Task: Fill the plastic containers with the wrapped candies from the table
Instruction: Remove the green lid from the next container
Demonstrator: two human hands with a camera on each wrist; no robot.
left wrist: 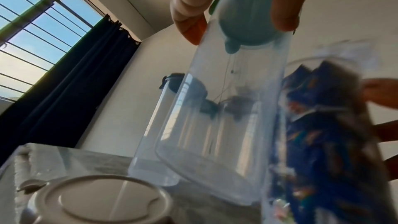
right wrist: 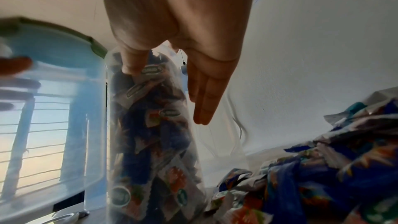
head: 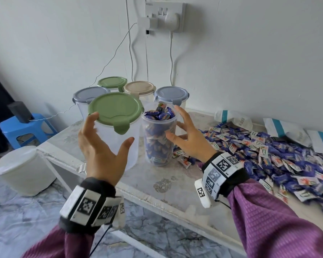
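- The left hand [head: 101, 146] is curled around an empty, clear container with a green lid [head: 116, 108]; the thumb is set on the near wall and the fingers on the far side, just below the lid rim. From the left wrist view the base appears raised and tilted off the tabletop [head: 157, 183].
- The right hand [head: 186, 135] is spread, fingers straight, around the filled container [head: 159, 138]. Contact with the wall cannot be confirmed, and nothing is gripped.
- The filled container stands lidless on the tabletop, just beside the green-lidded one, with wrapped candies heaped to its rim.
- The loose wrapped candies [head: 280, 155] are spread in a broad pile over the right part of the tabletop.
- Four more lidded containers [head: 172, 95] stand behind, near the wall.
- Handling, judged: the empty container is expected to be light, thin-walled and smooth. It is best taken at mid-wall or under the lid rim, with moderate pressure so that the wall does not flex.
- The filled container is expected to be noticeably heavier and top-loaded. A two-sided hold low on the wall is advised, kept upright so that the heaped candies are not spilled.
- The wrappers are expected to be slippery and crinkly; scooping by the handful is judged better than pinching.
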